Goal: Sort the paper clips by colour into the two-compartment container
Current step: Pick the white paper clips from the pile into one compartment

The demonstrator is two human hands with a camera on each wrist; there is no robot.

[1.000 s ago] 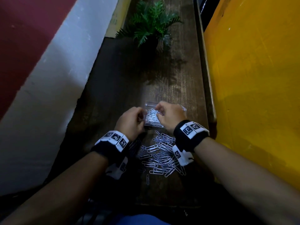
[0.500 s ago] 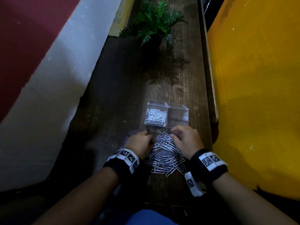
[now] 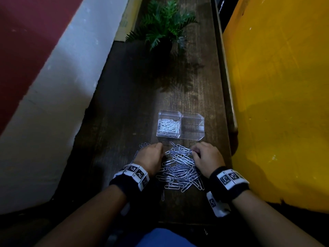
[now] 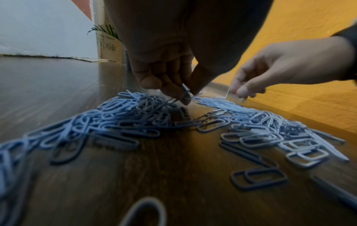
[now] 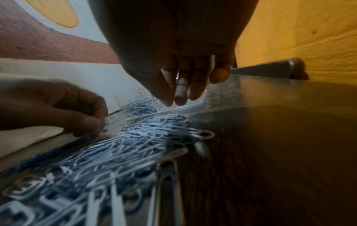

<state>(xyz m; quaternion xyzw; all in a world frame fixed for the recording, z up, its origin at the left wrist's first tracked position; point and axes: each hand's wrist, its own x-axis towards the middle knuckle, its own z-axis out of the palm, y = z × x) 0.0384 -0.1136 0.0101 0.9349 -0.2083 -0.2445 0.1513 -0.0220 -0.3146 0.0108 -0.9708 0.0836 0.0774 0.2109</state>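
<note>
A clear two-compartment container (image 3: 193, 137) stands on the dark wooden table. Its left compartment holds white paper clips (image 3: 168, 126); its right compartment looks empty. Just in front of it lies a loose pile of blue and white clips (image 3: 179, 169). My left hand (image 3: 159, 146) is at the pile's left edge, and in the left wrist view its thumb and fingers (image 4: 184, 95) pinch a dark clip. My right hand (image 3: 194, 151) hovers at the pile's far right corner. Its fingers (image 5: 180, 97) point down, close together, holding nothing I can see.
A potted fern (image 3: 163, 27) stands at the far end of the narrow table. A yellow wall (image 3: 276, 104) runs close along the right edge, behind a raised rail (image 5: 270, 68). On the left the table's edge drops to a white and red floor (image 3: 53, 86).
Both hands have drawn back from the container to the clip pile, uncovering the container. The left hand has taken hold of a clip.
</note>
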